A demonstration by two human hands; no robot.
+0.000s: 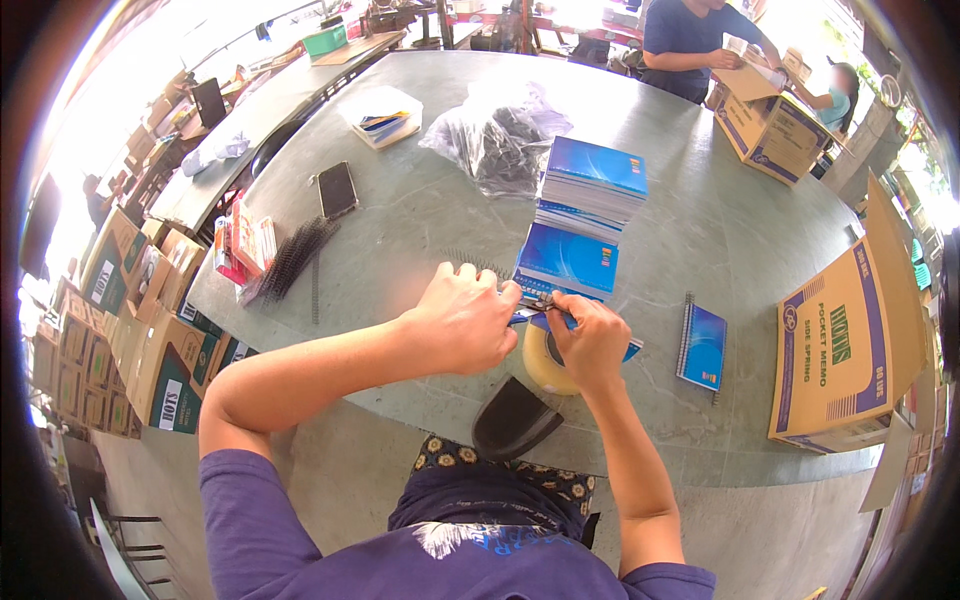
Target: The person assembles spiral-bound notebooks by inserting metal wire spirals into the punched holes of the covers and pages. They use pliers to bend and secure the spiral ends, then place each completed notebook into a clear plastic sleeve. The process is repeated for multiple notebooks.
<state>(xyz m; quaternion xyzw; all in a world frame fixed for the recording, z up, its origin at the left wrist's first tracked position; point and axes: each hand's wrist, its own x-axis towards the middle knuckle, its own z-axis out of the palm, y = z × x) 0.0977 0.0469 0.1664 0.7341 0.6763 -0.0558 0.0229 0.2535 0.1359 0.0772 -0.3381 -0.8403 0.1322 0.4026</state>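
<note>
My left hand (470, 315) is closed, its fingertips meeting the right hand's over a small dark piece (537, 301) that I cannot make out. My right hand (592, 345) pinches at a blue notebook, mostly hidden, whose corner (634, 348) shows beside that hand. Beneath the hands rests a yellowish tape roll (548, 375). Just beyond them stand a nearer stack of blue notebooks (568, 260) and a taller stack (597, 170). A single blue spiral notebook (703, 346) lies off to the right. Part of a dark wire coil (470, 262) shows behind my left hand.
Black wire coils (295, 258) lie at the left by small red boxes (237, 245), with a phone (337, 190) farther back. Clear plastic bags (495, 140) and a white tray (382, 117) sit beyond. An open carton (835, 350) stands right; a co-worker (700, 45) handles another carton (770, 125).
</note>
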